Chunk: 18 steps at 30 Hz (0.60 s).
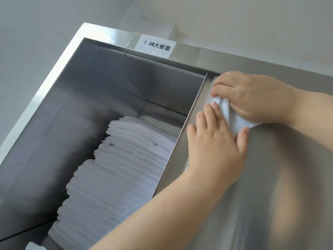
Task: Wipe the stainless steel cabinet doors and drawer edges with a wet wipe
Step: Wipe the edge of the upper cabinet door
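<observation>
Folded white linens (117, 168) are lying stacked in the open steel compartment (126, 83). Your left hand (214, 147) is pressing flat, fingers straight, at the top-left corner of the smooth cabinet door (279, 177), touching the crumpled wet wipe (232, 120) (soft, white) that your right hand (252, 98) is gripping with curled fingers.

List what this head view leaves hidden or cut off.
1. Wipe: head view, mostly covered by the right hand and left hand; its wetness cannot be told.
2. Linen stack: head view, foot hidden by the left forearm and bottom edge.
3. Door: head view, cut off by right and bottom edges.
</observation>
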Motion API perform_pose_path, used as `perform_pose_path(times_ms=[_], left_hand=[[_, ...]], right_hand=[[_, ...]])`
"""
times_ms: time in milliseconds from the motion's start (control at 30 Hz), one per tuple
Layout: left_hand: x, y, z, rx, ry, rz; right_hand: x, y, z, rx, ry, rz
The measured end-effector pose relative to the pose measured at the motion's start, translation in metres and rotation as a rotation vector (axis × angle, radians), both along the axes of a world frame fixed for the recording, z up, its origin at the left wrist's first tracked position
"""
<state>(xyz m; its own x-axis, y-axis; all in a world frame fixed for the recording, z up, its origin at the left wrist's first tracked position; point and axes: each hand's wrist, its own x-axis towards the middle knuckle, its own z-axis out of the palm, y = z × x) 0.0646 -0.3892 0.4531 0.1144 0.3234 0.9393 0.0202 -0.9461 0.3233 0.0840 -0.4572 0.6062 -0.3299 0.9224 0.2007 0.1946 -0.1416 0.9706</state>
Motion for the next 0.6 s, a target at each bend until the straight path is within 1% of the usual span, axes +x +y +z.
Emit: perform_pose_path(times_ms=[200,300,400,500,600], left_hand=[[0.000,-0.001,-0.010,-0.014,-0.023,-0.031],[-0.005,0.002,-0.014,-0.036,-0.063,-0.152],[-0.011,0.004,-0.022,-0.062,-0.077,-0.246],[-0.016,-0.001,-0.043,-0.083,-0.050,-0.250],[-0.021,-0.010,-0.079,-0.137,0.001,-0.240]], right_hand=[[0.000,0.002,-0.011,0.057,0.068,-0.035],[-0.002,-0.001,-0.013,0.067,0.133,-0.031],[-0.005,-0.002,-0.022,0.056,0.142,-0.039],[-0.005,-0.003,-0.045,0.033,0.160,-0.047],[-0.005,-0.004,-0.079,-0.014,0.160,-0.054]])
